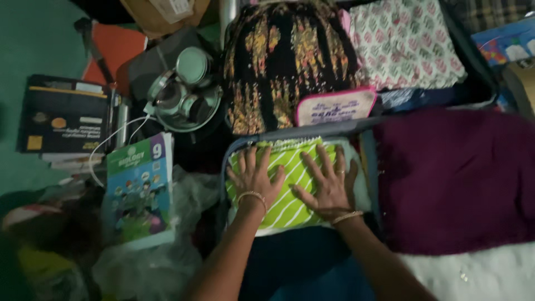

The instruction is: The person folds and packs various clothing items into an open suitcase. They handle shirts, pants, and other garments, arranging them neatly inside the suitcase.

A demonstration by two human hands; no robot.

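now | left hand (253, 178), right hand (330, 183): 2 flat, open palms | green striped cloth (292, 192): stripes slant up-right

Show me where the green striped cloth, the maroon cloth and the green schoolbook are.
green striped cloth (290, 209): head view, lower middle between the wrists.
maroon cloth (457, 178): head view, its centre.
green schoolbook (139, 189): head view, cover's middle.
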